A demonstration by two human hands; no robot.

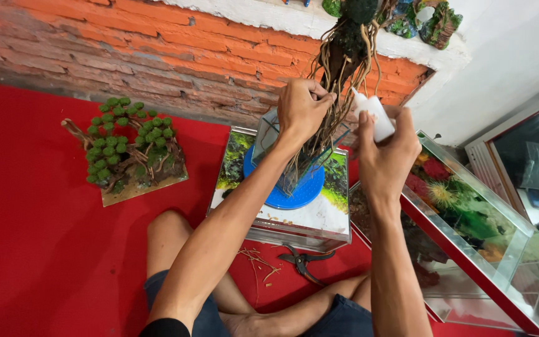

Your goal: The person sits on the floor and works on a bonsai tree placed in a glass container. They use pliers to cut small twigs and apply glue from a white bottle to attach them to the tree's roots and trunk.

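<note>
Mostly tangled brown root bundle, L hand gripping; R hand w/ white bottle.

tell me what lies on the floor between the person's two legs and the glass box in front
In the head view, black pruning shears and a scatter of cut root bits lie on the red mat there.

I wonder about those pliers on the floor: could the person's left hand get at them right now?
Probably not at once: the left hand grips the root tangle, while the pliers lie uncovered on the red mat.
</note>
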